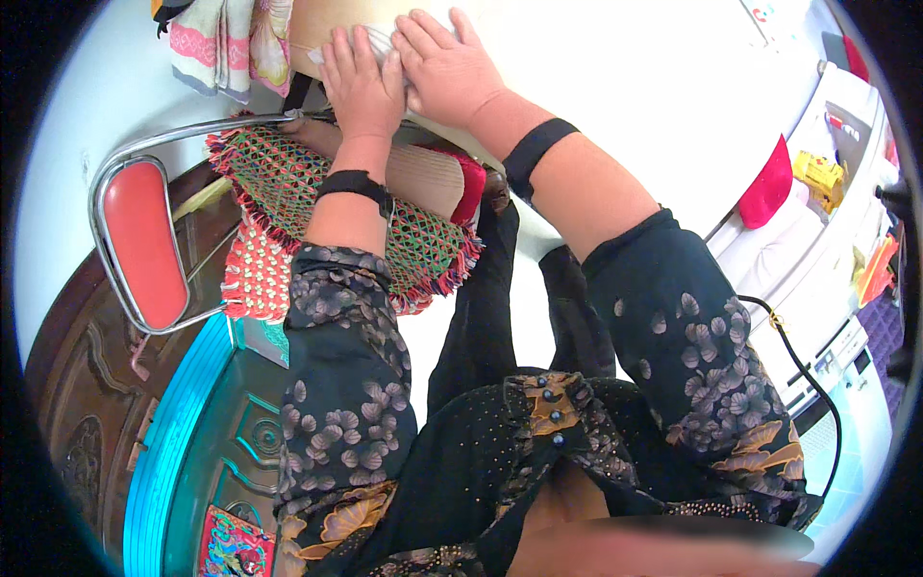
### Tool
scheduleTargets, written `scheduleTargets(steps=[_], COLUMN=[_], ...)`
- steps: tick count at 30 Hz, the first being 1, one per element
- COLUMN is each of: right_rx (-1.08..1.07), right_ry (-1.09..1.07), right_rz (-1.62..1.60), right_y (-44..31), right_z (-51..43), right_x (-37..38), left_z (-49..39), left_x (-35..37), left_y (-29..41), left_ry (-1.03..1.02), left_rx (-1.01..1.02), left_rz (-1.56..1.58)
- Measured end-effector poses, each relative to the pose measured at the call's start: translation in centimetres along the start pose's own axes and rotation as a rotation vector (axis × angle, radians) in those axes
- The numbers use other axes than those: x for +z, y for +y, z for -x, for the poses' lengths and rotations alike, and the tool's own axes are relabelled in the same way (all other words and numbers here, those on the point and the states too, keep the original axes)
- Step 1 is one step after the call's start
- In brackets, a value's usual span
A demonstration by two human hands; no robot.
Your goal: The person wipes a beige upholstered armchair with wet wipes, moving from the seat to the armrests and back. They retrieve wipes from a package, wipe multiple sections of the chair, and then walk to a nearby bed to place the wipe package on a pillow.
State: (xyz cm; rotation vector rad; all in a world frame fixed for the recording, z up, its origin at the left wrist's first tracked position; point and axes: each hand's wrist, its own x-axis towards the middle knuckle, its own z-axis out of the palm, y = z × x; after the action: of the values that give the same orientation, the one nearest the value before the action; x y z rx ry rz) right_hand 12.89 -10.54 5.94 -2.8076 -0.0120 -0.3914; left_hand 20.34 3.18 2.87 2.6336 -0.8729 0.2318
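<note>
Both of my hands lie palm down, side by side, at the top of the head view. Under my left hand (pixel 364 90) and my right hand (pixel 447 68) is a thin whitish cloth or sheet (pixel 380 37), partly hidden by the fingers. It rests on a pale tabletop (pixel 324 16). My left thumb lies close beside my right hand. The fingers of both hands are somewhat apart, and neither hand is closed round anything. A black band circles each forearm.
Below my left forearm is a chair with a red padded backrest (pixel 144 245) and a fringed woven cover (pixel 277 184). Patterned towels (pixel 216 50) hang at upper left. A white cabinet or appliance with a red cloth (pixel 766 184) and yellow packet (pixel 818 177) stands right, near a black cable (pixel 811 379).
</note>
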Motion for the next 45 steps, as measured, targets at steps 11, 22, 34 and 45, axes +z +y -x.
scheduleTargets(steps=[11,22,34,45], right_rx=[0.012,0.063,0.309,0.646], right_ry=[-0.035,-0.176,-0.372,-0.098], right_rz=[-0.062,-0.062,-0.038,-0.256], right_y=[1.4,4.0,7.3,13.1], right_z=[7.6,17.6,31.5,33.7], right_x=[-2.5,-5.9,-12.5,-14.5], left_z=[5.7,11.8,19.0,15.0], left_x=[0.0,0.6,0.8,-0.3], left_y=[6.6,14.5,25.6,22.8], left_ry=[-0.137,-0.255,-0.481,-0.345], left_rx=[-0.095,-0.028,0.231,0.136], left_rz=[0.075,0.090,0.204,0.163])
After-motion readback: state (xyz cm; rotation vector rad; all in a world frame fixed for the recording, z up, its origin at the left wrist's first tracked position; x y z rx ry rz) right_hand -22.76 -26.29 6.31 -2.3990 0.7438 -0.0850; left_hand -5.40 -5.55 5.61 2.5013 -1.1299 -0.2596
